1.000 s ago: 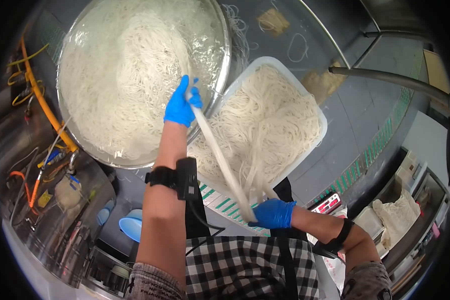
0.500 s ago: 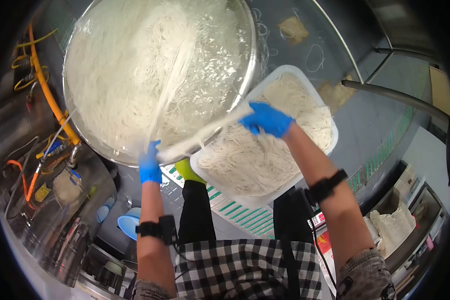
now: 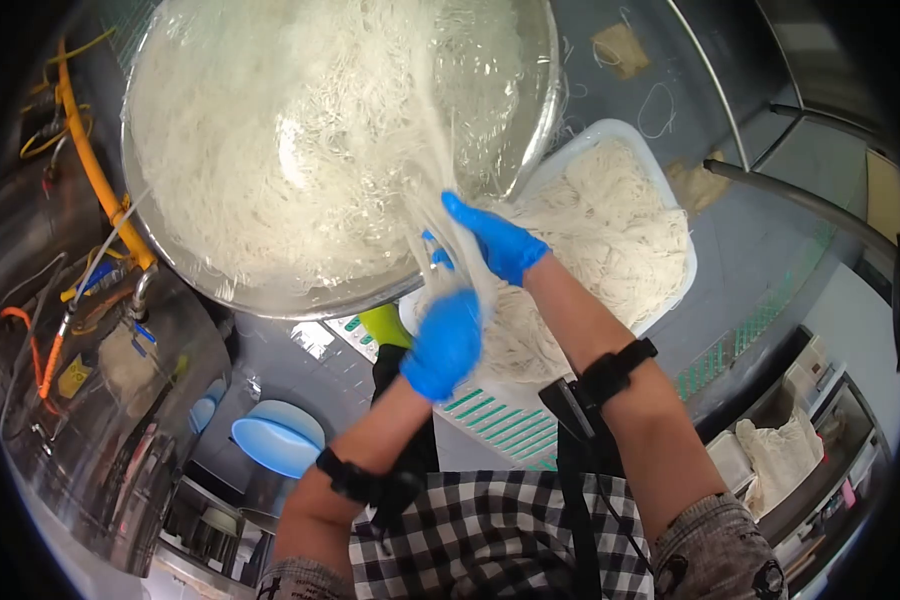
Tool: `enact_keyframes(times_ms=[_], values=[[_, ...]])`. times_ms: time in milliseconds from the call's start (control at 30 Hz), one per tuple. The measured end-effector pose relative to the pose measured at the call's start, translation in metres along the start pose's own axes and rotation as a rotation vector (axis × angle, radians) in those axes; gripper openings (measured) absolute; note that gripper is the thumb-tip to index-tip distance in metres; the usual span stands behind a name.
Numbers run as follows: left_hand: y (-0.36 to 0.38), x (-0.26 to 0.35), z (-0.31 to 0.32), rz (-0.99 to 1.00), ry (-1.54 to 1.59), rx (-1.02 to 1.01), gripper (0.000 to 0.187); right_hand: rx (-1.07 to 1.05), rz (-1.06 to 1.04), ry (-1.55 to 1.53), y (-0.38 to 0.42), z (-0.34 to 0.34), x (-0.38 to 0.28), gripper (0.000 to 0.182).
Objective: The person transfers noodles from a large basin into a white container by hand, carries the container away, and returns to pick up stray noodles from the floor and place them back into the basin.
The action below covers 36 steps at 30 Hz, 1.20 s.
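Note:
A large round metal vat (image 3: 548, 110) holds water and a mass of pale thin noodles (image 3: 330, 190). A stretched bundle of noodles (image 3: 435, 150) runs from the vat over its near rim to my hands. My blue-gloved right hand (image 3: 505, 243) is wrapped round this bundle, thumb up, with fingertips showing between strands. Just below, my blue-gloved left hand (image 3: 445, 345) is closed on the lower part of the bundle, somewhat blurred by motion. Under and beyond both hands stands a white plastic tub (image 3: 678, 285) heaped with noodles, partly hidden by my hands and right forearm.
Hoses and an orange pipe (image 3: 95, 190) run along metal equipment at left. A light blue basin (image 3: 278, 438) sits low at left. Metal rails (image 3: 820, 195) stand at right. Stray strands and a brown scrap (image 3: 620, 50) lie on the grey floor.
My left hand has moved right and across to beside my right hand, which has shifted slightly left. The noodle bundle, stretched between the hands before, now gathers at both.

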<state>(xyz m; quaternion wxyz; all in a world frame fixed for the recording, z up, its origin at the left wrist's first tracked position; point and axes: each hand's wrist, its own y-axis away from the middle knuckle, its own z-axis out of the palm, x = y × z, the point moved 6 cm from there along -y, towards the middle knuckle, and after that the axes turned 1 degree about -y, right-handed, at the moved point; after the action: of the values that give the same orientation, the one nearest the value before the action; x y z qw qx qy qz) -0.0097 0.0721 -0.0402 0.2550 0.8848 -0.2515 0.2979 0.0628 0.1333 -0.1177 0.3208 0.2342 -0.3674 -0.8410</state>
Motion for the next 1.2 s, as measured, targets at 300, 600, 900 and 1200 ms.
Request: enact_keyframes(times_ms=[300, 600, 900, 1200], values=[[0.034, 0.029, 0.021, -0.259, 0.61, 0.072, 0.042, -0.005, -0.009, 0.954, 0.159, -0.007, -0.014, 0.034], [-0.174, -0.007, -0.008, -0.652, 1.942, -0.036, 0.04, -0.533, -0.289, 1.775, 0.261, -0.056, 0.034, 0.028], [-0.108, 0.029, -0.019, -0.585, 1.264, 0.195, 0.027, 0.571, -0.156, 0.71, 0.182, -0.189, -0.07, 0.073], [0.018, 0.109, 0.056, -0.401, 0.926, -0.216, 0.028, 0.66, -0.333, 0.816, 0.135, -0.203, -0.123, 0.07]])
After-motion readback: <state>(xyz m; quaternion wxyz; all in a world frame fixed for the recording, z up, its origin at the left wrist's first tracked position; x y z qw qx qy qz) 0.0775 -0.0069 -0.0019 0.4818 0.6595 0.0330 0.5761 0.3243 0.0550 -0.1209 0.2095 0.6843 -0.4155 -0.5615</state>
